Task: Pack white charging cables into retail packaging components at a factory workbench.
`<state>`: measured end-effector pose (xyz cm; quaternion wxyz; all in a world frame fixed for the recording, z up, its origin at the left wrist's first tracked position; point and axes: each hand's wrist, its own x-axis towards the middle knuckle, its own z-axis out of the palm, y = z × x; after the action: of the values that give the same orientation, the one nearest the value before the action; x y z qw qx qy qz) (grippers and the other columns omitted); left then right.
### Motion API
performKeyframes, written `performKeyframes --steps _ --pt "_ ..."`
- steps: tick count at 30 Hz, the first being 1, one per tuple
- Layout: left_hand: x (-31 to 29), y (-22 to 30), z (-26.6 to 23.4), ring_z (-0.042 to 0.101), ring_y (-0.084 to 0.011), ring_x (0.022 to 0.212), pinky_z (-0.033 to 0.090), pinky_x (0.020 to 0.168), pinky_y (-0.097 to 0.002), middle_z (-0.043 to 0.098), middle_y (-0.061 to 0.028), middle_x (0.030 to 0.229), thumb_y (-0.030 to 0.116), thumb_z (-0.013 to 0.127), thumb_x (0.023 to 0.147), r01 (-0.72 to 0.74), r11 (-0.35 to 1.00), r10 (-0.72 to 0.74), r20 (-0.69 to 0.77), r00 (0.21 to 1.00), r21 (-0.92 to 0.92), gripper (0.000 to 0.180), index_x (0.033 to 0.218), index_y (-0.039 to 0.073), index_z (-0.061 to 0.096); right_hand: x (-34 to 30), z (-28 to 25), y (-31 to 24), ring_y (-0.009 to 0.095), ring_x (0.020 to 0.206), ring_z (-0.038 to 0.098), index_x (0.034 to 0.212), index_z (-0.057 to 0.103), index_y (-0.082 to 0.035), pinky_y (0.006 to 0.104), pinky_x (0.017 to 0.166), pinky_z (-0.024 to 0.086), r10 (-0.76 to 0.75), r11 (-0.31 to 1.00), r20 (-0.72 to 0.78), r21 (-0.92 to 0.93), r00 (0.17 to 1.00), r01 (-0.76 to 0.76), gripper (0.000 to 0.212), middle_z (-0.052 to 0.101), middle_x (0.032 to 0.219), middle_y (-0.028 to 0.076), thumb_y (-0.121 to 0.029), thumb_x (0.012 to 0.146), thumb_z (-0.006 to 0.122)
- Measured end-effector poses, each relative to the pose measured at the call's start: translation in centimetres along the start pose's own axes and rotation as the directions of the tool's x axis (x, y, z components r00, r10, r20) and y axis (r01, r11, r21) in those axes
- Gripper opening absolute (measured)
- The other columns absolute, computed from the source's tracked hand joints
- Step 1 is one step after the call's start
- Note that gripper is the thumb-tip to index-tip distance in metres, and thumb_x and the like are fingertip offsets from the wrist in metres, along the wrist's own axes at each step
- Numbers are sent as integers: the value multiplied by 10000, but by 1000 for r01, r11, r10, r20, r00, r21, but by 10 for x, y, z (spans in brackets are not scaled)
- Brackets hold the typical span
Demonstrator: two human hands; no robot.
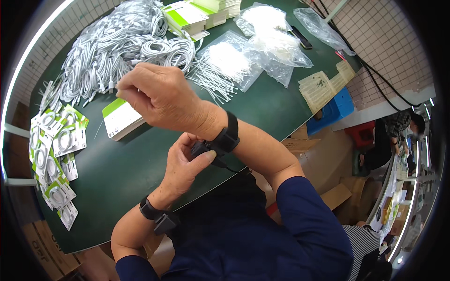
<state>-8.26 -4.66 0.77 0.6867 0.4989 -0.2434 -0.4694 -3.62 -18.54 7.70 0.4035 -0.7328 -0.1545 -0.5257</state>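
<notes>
My left hand (pixel 178 163) reaches across to my right wrist. Its thumb and fingers grip a small black box-shaped device (pixel 200 150) next to the black wrist strap (pixel 229 133) there. My right hand (pixel 157 93) is raised over the table, its fingers curled toward the thumb, and I see nothing in them. Below it lies a stack of white and green cards (pixel 123 122), partly covered by the hand. A similar black strap with a box (pixel 164 222) sits on my left wrist.
On the green table (pixel 108 187) lie a heap of grey cables (pixel 108 51), several cable-bearing cards (pixel 51 164) at left, white ties (pixel 213 79), clear plastic bags (pixel 276 42) and further card stacks (pixel 187 16). A blue bin (pixel 335 112) stands beyond the right edge. Other people are at far right.
</notes>
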Motion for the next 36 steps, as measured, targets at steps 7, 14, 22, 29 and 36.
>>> performKeyframes --steps 7,14,22,29,36 --pt "1 -23 -22 651 -227 1178 504 1057 -398 646 -115 1306 266 806 904 -54 998 53 75 996 10 626 1388 -19 528 -15 9 -5 154 620 680 874 711 2 318 583 529 388 869 160 263 908 -418 93 708 716 112 -73 867 765" --pt "-6 -13 1 694 -252 1060 556 983 -423 651 -116 1242 244 752 953 72 997 -68 209 976 -10 525 1362 9 522 -37 -11 4 248 685 729 804 696 2 378 632 567 468 869 76 138 880 -474 138 707 716 149 -114 847 756" --pt "8 -4 -8 682 -212 1063 525 994 -355 675 -121 1233 101 738 909 12 991 -45 252 967 131 493 1347 -28 553 -40 -27 3 395 755 709 778 725 -64 478 709 564 249 941 175 -275 953 -195 115 719 756 159 -175 798 749" --pt "122 103 -133 673 -186 1032 528 916 -291 705 -115 1162 -2 655 980 -311 439 199 247 948 843 211 1186 -47 654 -59 -78 28 406 742 688 766 693 -60 498 676 536 348 896 114 -331 931 -295 114 700 752 159 -153 771 759" --pt "252 174 -291 673 -264 1157 532 935 -337 689 -188 1301 103 680 984 -199 -340 463 347 816 919 398 1351 -36 615 -91 -72 56 408 746 688 744 681 -42 488 669 536 404 906 8 -144 915 -399 104 693 729 159 -109 746 760"
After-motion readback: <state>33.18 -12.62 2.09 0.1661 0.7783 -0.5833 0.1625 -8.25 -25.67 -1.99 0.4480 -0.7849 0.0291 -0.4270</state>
